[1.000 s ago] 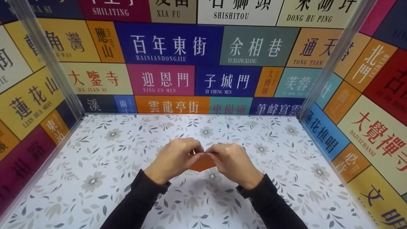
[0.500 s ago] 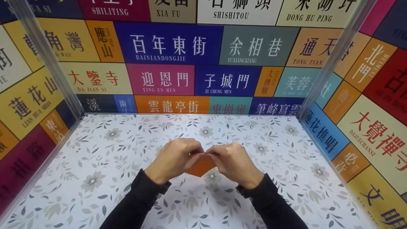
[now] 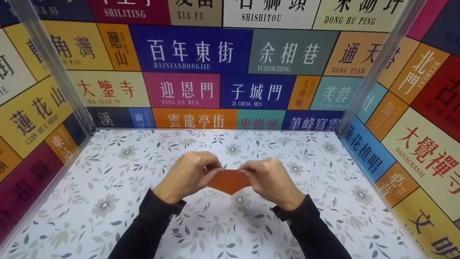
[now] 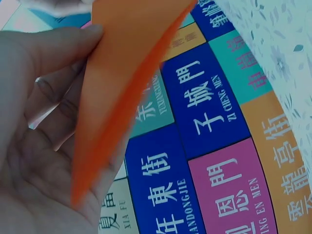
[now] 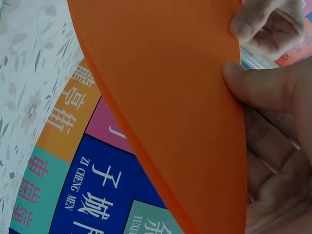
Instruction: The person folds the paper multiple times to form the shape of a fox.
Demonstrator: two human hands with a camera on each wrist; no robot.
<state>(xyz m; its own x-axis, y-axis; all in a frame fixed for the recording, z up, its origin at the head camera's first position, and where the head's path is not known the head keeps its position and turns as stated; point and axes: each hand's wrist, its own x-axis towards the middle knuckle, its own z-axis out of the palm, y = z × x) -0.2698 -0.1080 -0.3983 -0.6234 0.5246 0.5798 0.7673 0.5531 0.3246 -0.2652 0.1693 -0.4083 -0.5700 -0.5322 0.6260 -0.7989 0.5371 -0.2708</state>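
Between both hands, in the head view, hangs a folded sheet of orange paper (image 3: 231, 181) with a straight top edge and a pointed bottom. My left hand (image 3: 190, 174) pinches the top edge at the left, and my right hand (image 3: 275, 181) pinches it at the right. In the left wrist view the paper (image 4: 119, 53) narrows to a point near the palm, its two layers slightly apart along one side. The right wrist view has a thumb (image 5: 263, 85) flat against the paper (image 5: 165, 92), with fingers behind it.
Below the hands lies a white table (image 3: 104, 172) with a grey leaf and flower print. A back wall (image 3: 187, 46) of coloured signs closes off its far side. Similar side walls (image 3: 413, 144) stand left and right, with clear strips at the corners.
Earlier, the fingertips of both hands met at the middle of the paper's top edge. Now the hands have slid apart to left and right, baring more of that edge.
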